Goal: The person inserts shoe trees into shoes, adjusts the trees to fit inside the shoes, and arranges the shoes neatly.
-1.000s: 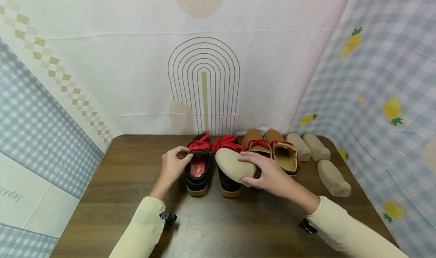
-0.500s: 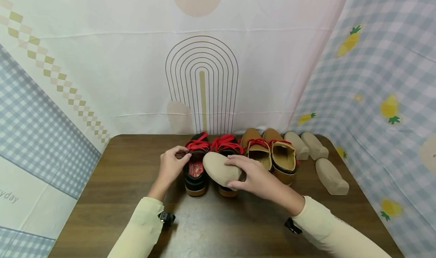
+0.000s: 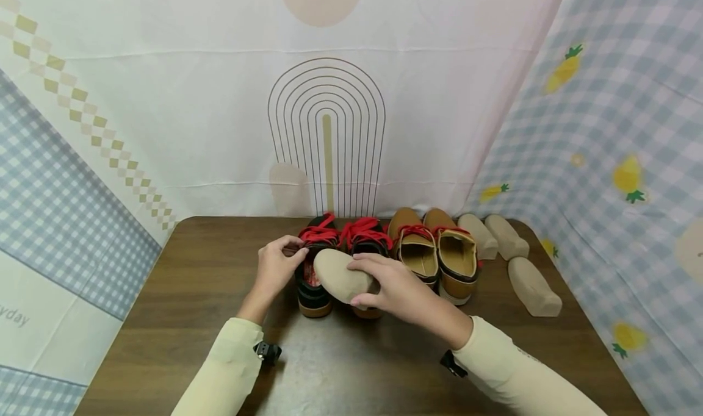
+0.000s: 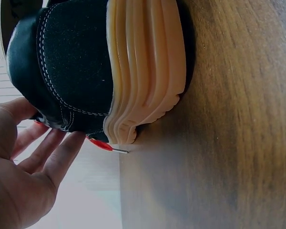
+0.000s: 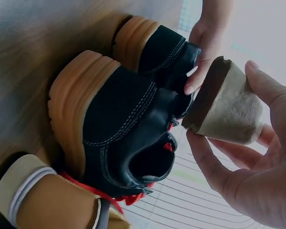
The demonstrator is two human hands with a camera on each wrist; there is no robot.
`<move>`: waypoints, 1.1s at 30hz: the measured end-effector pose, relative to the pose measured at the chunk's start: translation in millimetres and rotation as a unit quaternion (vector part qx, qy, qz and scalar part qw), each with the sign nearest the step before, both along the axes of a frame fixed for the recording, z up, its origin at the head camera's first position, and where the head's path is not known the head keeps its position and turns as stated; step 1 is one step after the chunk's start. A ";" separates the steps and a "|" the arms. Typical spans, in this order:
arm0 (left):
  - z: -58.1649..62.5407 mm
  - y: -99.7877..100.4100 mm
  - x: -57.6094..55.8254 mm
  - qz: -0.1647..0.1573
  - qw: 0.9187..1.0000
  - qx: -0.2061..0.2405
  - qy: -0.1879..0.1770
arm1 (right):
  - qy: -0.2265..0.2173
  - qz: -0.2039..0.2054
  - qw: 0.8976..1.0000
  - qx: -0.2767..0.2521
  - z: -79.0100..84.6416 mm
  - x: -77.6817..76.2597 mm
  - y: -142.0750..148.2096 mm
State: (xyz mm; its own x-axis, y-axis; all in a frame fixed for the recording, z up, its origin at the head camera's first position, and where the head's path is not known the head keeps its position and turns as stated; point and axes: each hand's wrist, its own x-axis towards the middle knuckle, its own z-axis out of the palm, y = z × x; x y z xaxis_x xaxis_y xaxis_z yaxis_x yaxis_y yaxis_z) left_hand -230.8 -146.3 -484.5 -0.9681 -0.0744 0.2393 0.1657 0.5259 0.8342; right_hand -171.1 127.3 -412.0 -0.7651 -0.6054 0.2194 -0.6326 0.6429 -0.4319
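Observation:
A beige moulded shoe insert [image 3: 336, 274], rounded at the front and hollow at the back, is gripped by my right hand [image 3: 398, 285] between thumb and fingers. It hovers over the heels of two black shoes with red laces and tan soles. My left hand [image 3: 278, 263] pinches the upper edge of the left black shoe [image 3: 313, 295] near its tongue; the left wrist view shows thumb and fingers on that shoe's side [image 4: 76, 57]. The right black shoe [image 5: 119, 114] stands beside it, partly hidden by the insert in the head view. A red patterned insole shows inside the left shoe.
Two brown shoes [image 3: 458, 272] with red laces stand just right of the black pair. Three more beige inserts [image 3: 534, 286] lie at the table's right end. Patterned cloth [image 3: 230, 111] hangs behind and beside the wooden table [image 3: 219, 245].
My right hand has carried the insert leftward, from over the right black shoe toward the left one's opening. The left hand keeps its pinch on the left black shoe.

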 end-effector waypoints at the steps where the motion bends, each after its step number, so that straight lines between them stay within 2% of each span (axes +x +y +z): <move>1: -0.2 -0.2 -0.1 0.001 1.000 0.000 0.000 | -0.001 0.003 1.000 0.000 0.5 -0.7 -2.1; 9: -1.1 -1.0 -1.7 0.004 1.000 -0.007 -0.005 | -0.031 0.010 0.999 0.019 1.5 -8.5 -16.5; 13: -1.2 -1.5 -2.6 0.004 1.000 -0.010 0.004 | -0.040 0.008 0.999 0.024 0.7 -12.6 -24.7; 25: 0.5 -2.5 -1.9 0.004 1.000 -0.011 0.007 | -0.017 -0.014 0.998 0.059 8.2 -14.3 -48.6; 33: 0.2 -1.1 -1.4 0.010 1.000 -0.012 0.009 | -0.019 -0.085 0.995 0.044 -0.4 -11.1 -56.0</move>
State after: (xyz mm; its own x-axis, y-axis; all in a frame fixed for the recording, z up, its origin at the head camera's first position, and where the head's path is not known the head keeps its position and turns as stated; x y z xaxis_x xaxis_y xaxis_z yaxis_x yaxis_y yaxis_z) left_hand -232.2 -147.4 -484.3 -0.9622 -0.0886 0.2575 0.1687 0.5484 0.8190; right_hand -182.2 71.2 -412.5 -0.8646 -0.4826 0.1400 -0.4961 0.7756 -0.3903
